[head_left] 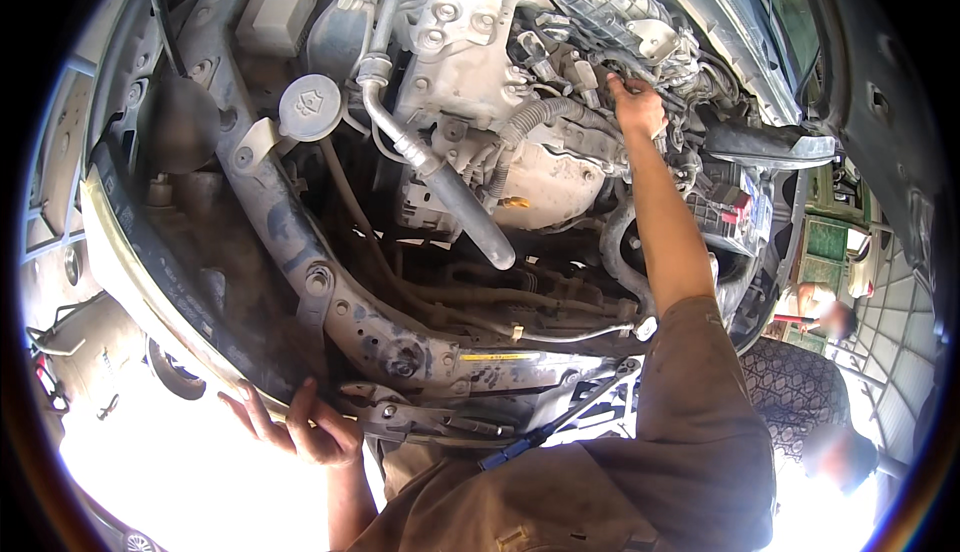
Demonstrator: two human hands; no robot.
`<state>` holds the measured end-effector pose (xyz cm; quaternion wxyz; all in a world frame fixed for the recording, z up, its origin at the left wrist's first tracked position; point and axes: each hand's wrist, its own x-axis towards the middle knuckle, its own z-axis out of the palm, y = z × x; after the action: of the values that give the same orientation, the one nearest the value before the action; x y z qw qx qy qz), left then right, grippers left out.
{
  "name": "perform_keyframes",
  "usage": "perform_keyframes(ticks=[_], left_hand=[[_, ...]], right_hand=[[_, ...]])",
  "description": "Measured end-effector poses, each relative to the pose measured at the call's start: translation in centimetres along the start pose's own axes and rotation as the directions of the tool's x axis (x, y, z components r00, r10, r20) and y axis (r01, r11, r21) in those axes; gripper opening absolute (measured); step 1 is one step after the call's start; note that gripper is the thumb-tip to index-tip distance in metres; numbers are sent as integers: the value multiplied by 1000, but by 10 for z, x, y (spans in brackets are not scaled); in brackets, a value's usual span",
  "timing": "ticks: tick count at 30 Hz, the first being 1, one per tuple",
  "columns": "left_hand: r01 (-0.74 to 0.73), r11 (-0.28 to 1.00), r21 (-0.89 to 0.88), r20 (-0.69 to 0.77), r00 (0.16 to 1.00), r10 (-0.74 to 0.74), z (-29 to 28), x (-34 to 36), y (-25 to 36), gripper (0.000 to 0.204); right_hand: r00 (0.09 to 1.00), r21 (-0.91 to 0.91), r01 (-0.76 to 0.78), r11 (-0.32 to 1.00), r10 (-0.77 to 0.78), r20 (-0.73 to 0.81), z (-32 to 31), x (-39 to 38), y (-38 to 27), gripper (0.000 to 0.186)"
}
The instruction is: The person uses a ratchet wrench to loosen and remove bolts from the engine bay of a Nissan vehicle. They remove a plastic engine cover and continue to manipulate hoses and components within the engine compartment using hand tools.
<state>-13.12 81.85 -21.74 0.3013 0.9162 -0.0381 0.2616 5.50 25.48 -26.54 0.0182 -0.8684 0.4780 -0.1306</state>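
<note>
My right hand [638,107] reaches deep into a car's engine bay. Its fingers are bent and drawn together among wires and connectors [583,74] at the back of the engine; whatever lies between the fingertips is hidden. Just left of that hand runs a corrugated wiring sleeve [540,117] along the dusty engine [455,47]. At the lower left, my left hand [318,432] rests its fingertips at the edge of the front bumper [185,317]. Those fingers are spread, with nothing held in them.
A metal crossmember [330,297] curves between me and the engine. A washer-fluid cap [310,109] and a pipe with a black sleeve [465,214] stand up beyond it. The battery [735,217] sits right of my forearm. Another person in patterned clothing [795,387] is at the right.
</note>
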Motion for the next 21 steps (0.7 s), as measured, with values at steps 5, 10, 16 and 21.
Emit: perform_keyframes(ticks=[5,10,16,21], left_hand=[[-53,998,30,14,999,52,-1,7,2,22],[-40,999,36,14,999,39,-2,7,4,22],[-13,999,41,37,999,11,-2,-6,-3,21],[-37,994,108,2,999,37,0,2,5,20]], right_hand=[[998,21,-42,999,41,47,-1,4,5,49],[1000,183,-6,983,1,28,6,4,5,34],[976,347,-27,938,-51,213,16,31,28,32],[985,212,0,977,-37,169,-6,14,8,38]])
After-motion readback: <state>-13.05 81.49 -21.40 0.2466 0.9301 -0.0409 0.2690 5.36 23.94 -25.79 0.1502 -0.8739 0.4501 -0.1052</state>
